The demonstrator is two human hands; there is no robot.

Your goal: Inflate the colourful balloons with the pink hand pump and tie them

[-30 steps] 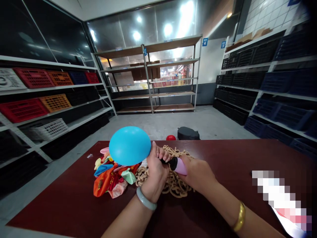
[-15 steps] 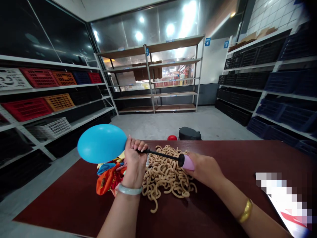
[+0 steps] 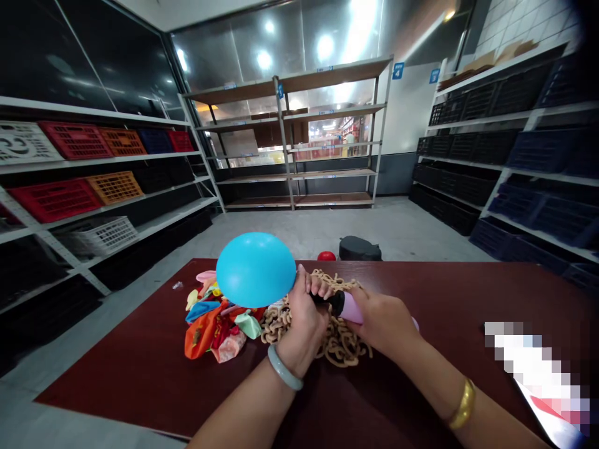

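My left hand (image 3: 306, 318) is closed round the neck of a half-inflated blue balloon (image 3: 256, 269) and the black end of a hand pump. My right hand (image 3: 382, 319) grips the pump's pink barrel (image 3: 350, 307), pushed in close to the left hand, so the rod is hidden. Both hands hover above a dark red table (image 3: 421, 374). Under them lies a tangle of tan looped cord (image 3: 337, 343). A heap of flat coloured balloons (image 3: 213, 321) lies just left of my left hand.
A blurred-out flat object (image 3: 538, 380) lies at the table's right edge. On the floor beyond the table sit a black bag (image 3: 359, 249) and a red ball (image 3: 326, 255). Shelving with crates lines the left, back and right walls.
The pump went from pushed in to drawn out and is pushed in again. My left hand and the balloon swung left and then back to the right, towards my right hand.
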